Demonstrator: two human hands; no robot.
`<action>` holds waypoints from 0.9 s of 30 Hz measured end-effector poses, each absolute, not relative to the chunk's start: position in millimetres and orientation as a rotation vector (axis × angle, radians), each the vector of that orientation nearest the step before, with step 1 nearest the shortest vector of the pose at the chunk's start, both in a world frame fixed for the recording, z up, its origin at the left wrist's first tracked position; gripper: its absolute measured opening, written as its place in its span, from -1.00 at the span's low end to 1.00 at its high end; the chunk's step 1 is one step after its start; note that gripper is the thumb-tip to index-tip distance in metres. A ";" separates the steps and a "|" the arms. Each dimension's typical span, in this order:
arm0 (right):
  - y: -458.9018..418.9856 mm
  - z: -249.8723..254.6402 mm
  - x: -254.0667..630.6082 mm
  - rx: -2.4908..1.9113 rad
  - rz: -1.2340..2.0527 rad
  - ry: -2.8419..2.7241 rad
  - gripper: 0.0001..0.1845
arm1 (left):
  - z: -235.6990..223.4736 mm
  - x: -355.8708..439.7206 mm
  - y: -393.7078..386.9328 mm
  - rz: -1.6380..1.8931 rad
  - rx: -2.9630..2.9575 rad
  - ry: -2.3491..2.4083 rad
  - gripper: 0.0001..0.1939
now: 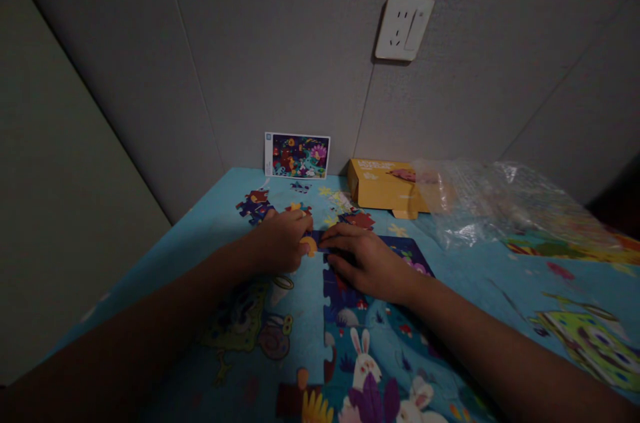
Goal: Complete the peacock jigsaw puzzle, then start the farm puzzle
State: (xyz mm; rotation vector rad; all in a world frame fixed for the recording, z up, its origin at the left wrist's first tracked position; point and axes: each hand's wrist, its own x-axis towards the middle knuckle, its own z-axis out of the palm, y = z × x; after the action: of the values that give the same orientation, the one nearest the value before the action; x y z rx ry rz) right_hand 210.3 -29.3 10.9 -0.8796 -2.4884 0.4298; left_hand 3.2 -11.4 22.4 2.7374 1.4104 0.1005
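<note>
A partly joined jigsaw puzzle (pixel 385 323) with white rabbits and dark blue scenery lies on the table. At its far left corner is a dark blue puzzle piece (pixel 311 245) with an orange round shape, which my left hand (pixel 283 240) pinches between thumb and fingers. The piece meets the puzzle's edge there; whether it is fully seated I cannot tell. My right hand (pixel 367 260) rests on the puzzle with fingers stretched out, fingertips at the seam beside that piece. Loose puzzle pieces (pixel 255 205) lie beyond my left hand, and another loose piece (pixel 357 219) lies beyond my right.
A picture card (pixel 300 156) leans against the wall at the back. Right of it stands a yellow box (pixel 385 186), partly under a clear plastic bag (pixel 480 203). The light blue cartoon tablecloth (pixel 175 263) covers the table. A socket (pixel 404 28) is on the wall.
</note>
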 end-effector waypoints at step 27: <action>-30.7 10.1 209.9 -0.870 0.469 -2.453 -0.70 | 25.3 4.7 -13.2 0.076 2.756 1.392 -0.77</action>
State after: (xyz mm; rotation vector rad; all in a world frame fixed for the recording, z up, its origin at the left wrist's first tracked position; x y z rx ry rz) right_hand 209.9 -30.7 10.1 -0.8698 -2.4528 0.4692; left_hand 4.7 -13.2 25.3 2.7562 1.3917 0.0762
